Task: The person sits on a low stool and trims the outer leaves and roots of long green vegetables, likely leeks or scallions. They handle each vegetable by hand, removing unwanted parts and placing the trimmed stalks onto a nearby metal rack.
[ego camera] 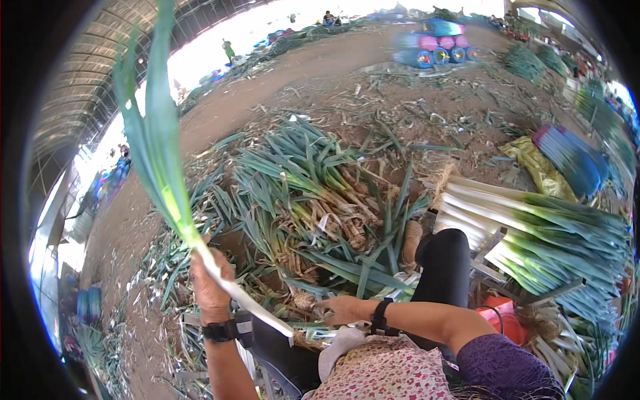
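Observation:
My left hand (212, 285) is closed around the pale stem of a leek (225, 284), whose green leaves reach up to the top left and whose white root end lies above my lap. At the centre, my right hand (337, 310) is stretched out low beside the leek's root end, with a gap between the two; its fingers are partly curled and whether they hold anything is unclear. Just beyond that hand lies a pile of untrimmed leeks (310, 185) with brown, dry-skinned stems. Cleaned leeks (525, 225) with white stems are stacked on a metal rack to the right.
The metal rack (555, 292) stands beside my right knee. Under it are a red plastic container (502, 320) and more leeks. Leaf scraps cover the dirt ground (400, 105). A yellow sack (540, 165) and wrapped blue bundles (575, 160) lie at the right. Distant people are at the top.

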The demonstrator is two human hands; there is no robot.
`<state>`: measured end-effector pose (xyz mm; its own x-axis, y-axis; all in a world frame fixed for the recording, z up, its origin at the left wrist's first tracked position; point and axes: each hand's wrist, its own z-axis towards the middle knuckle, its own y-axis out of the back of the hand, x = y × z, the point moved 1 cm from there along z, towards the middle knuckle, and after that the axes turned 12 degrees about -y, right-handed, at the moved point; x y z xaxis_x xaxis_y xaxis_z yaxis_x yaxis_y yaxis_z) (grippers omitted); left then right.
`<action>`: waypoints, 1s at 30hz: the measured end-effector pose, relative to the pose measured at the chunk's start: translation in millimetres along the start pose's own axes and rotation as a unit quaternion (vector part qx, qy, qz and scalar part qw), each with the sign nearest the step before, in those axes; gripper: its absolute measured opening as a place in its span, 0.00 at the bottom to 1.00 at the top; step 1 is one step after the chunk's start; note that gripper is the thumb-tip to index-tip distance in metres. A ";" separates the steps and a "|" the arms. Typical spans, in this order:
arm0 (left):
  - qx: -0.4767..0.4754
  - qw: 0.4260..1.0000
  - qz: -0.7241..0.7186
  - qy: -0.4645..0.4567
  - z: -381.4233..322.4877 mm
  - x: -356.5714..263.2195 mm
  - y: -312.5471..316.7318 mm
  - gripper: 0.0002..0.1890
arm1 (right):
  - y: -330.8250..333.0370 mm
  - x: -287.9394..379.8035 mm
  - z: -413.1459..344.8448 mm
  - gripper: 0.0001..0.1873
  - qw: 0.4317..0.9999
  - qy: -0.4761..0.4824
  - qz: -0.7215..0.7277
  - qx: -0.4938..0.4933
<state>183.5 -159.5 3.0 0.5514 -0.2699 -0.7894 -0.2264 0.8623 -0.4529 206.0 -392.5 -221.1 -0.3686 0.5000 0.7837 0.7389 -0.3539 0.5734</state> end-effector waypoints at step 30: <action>0.150 0.983 0.101 0.022 0.1 15.6 -102.4 0.19 | 42.8 12.6 -59.9 0.21 0.995 -0.027 -0.027 -0.088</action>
<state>215.4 -252.0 37.1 0.4832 -0.0915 -0.8707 -0.0772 0.9862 -0.1465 199.1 -448.7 -172.3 -0.3707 0.5630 0.7387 0.6067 -0.4554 0.6515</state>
